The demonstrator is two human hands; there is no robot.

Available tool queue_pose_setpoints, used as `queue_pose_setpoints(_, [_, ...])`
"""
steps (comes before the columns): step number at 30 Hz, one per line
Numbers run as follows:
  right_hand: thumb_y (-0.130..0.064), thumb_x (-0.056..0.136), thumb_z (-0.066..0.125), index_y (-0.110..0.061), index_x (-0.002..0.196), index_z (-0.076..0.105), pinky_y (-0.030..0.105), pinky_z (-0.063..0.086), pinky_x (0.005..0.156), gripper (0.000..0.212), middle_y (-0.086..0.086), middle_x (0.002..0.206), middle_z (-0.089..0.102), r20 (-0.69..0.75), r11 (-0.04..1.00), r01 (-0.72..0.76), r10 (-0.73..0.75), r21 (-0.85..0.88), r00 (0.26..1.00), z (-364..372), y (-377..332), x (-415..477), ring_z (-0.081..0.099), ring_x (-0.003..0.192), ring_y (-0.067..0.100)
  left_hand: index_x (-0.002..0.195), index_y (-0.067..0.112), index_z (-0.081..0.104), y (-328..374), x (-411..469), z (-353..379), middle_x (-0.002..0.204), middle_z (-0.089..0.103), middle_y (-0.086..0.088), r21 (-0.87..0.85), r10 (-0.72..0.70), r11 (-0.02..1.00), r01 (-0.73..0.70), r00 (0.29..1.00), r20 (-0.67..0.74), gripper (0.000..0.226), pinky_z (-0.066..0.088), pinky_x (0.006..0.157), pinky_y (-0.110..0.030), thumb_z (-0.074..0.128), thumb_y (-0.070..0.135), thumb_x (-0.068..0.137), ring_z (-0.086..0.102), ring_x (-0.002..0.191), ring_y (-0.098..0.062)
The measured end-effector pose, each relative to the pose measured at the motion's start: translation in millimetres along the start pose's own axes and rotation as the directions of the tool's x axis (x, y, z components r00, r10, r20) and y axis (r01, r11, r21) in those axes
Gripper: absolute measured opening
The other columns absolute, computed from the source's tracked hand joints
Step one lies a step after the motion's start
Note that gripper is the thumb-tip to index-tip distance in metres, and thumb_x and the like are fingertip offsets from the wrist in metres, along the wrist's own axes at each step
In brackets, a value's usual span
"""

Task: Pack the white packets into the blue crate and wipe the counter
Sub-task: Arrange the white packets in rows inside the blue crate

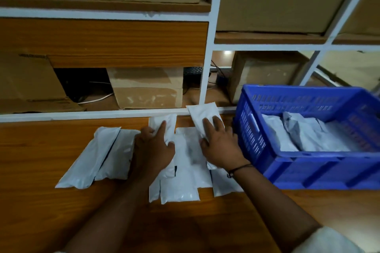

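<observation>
I am partway through the packing and the wiping has not begun. The blue crate (255, 150) stands on the counter (41, 150) at my right, and it already holds a few white packets (298, 135) lying slumped along its bottom. That much is done.

More is left on the wood than has gone in. Two packets (88, 160) lie side by side at the left, overlapping at their long edges. A cluster (183, 170) sits in the middle between my wrists, some partly under others, so I cannot count them exactly. One more (224, 185) pokes out from beneath my right forearm.

My left hand (154, 146) lies on an upright-lying packet (164, 123) near the back edge – forefinger straight along its top, thumb against its nearer side. Whether the other fingers have curled round its far edge I cannot tell. My right hand (220, 144) rests flat on the packet next to the crate (200, 113), its fingers spread and nearly straight, pressing rather than gripping. Neither packet looks lifted.

So I judge this to be the start of the next pick – the right-hand packet is nearest the crate wall and the natural one to go in first. After that the rest must follow. The counter can only be wiped once they are off it, and I see no cloth in this view.
</observation>
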State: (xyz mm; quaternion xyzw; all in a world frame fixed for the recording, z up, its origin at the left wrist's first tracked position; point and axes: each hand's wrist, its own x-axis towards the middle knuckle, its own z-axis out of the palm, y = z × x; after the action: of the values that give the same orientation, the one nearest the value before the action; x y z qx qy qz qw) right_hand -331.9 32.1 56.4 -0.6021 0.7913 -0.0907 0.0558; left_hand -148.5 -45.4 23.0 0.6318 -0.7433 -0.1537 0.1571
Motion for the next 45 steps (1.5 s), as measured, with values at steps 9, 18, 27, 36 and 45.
queue_pose_setpoints(9, [-0.042, 0.097, 0.048, -0.029, 0.155, 0.021, 0.058, 0.033, 0.107, 0.065, 0.006, 0.162, 0.015, -0.162, 0.995, -0.053, 0.066, 0.081, 0.985, -86, 36, -8, 0.032, 0.135, 0.046, 0.156, 0.044, 0.022, 105, 8, -36, 0.149, 0.021, -0.005, -0.102, 0.163, 0.982, -0.158, 0.986, 0.044, 0.069, 0.036, 0.108, -0.044, 0.057, 0.046, 0.096, 0.033, 0.130, -0.035])
queue_pose_setpoints(18, [-0.043, 0.099, 0.049, -0.030, 0.155, 0.023, 0.056, 0.036, 0.106, 0.062, 0.009, 0.163, 0.016, -0.225, 0.975, -0.179, 0.205, 0.131, 0.952, -129, 149, -14, 0.034, 0.134, 0.045, 0.157, 0.040, 0.022, 225, -12, -16, 0.150, 0.018, -0.003, -0.184, 0.292, 0.942, -0.279, 0.956, 0.043, 0.070, 0.035, 0.113, -0.047, 0.056, 0.043, 0.096, 0.028, 0.137, -0.033])
queue_pose_setpoints(27, [-0.043, 0.094, 0.048, -0.028, 0.143, 0.030, 0.058, 0.040, 0.100, 0.054, 0.011, 0.153, 0.027, -0.125, 0.952, -0.293, 0.303, 0.089, 0.945, -150, 325, -17, 0.042, 0.123, 0.050, 0.156, 0.037, 0.020, 381, -36, 55, 0.149, 0.016, -0.004, -0.156, 0.313, 0.946, -0.285, 0.929, 0.200, 0.073, 0.029, 0.113, -0.046, 0.055, 0.044, 0.092, 0.026, 0.133, -0.040])
queue_pose_setpoints(36, [-0.053, 0.070, 0.023, -0.026, 0.137, 0.033, 0.061, 0.031, 0.107, 0.072, 0.014, 0.144, 0.036, 0.218, 0.921, -0.366, 0.387, -0.132, 0.896, -136, 496, 6, 0.037, 0.135, 0.041, 0.154, 0.031, 0.022, 510, -38, 129, 0.154, 0.012, -0.012, -0.038, 0.290, 0.954, -0.296, 0.887, 0.360, 0.071, 0.033, 0.111, -0.053, 0.052, 0.047, 0.091, 0.023, 0.135, -0.048])
queue_pose_setpoints(45, [-0.044, 0.095, 0.037, -0.018, 0.145, 0.043, 0.054, 0.033, 0.112, 0.057, 0.014, 0.154, 0.037, 0.463, 0.923, -0.196, 0.341, -0.332, 0.818, -134, 511, 21, 0.033, 0.140, 0.041, 0.156, 0.022, 0.019, 569, -50, 193, 0.163, -0.007, -0.015, 0.071, 0.154, 0.975, -0.209, 0.876, 0.457, 0.075, 0.030, 0.112, -0.050, 0.049, 0.056, 0.097, 0.018, 0.143, -0.048])
